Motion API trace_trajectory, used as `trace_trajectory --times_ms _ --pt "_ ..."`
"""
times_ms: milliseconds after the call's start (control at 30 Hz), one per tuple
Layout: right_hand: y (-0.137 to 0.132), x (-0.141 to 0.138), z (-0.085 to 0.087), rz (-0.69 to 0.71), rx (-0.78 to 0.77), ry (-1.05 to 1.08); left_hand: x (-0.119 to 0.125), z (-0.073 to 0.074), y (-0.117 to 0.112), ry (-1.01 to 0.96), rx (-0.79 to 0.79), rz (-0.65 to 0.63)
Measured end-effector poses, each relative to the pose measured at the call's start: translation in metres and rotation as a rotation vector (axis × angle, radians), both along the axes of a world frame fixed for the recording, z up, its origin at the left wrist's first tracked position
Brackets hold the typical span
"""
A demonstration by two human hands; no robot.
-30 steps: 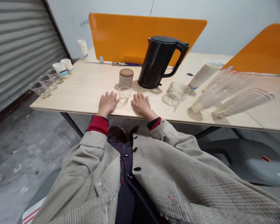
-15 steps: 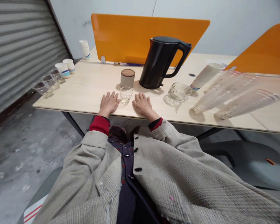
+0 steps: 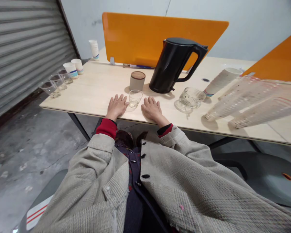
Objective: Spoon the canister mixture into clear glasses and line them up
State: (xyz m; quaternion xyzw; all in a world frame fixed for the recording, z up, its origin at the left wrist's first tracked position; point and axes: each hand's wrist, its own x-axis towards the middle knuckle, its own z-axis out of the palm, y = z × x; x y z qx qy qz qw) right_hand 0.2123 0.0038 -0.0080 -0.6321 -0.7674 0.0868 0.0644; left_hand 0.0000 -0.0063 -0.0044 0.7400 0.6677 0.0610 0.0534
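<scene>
Everything in view has slid slightly rightward since the earlier frame, as if the head turned a little left, while both hands keep their places on the tabletop. The left hand (image 3: 116, 106) and the right hand (image 3: 152, 109) lie palm down and empty, fingers apart, holding nothing. Between them stands a small clear drinking glass (image 3: 135, 98), upright and near both hands without touching either; its base shows a faint glint that could be a little water, though the view is too poor to tell.

Taking that glass as the centre, a canister with a wooden lid (image 3: 137, 81) stands just beside it at 12 o'clock. A black electric kettle (image 3: 174, 66) is at 2 o'clock, its handle turned to the right. At 3 o'clock, a ribbed glass cup (image 3: 189, 97) sits on a clear saucer (image 3: 180, 106), with a stack of paper cups (image 3: 221, 81) lying on its side just beyond. Two blurred stacks of clear plastic cups (image 3: 242, 98) also lie on their sides farther out. At 9 o'clock, a short row of paper cups (image 3: 71, 69) and plastic cups (image 3: 55, 83) lines the edge of the pale wooden desk (image 3: 87, 94). An orange divider (image 3: 160, 38) rises behind the kettle.
</scene>
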Motion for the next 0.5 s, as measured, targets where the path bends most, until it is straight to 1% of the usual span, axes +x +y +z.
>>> trace_trajectory --times_ms 500 --pt "-0.0014 -0.0013 0.0023 -0.004 -0.001 -0.016 -0.0013 -0.0024 0.0017 0.003 0.009 -0.003"
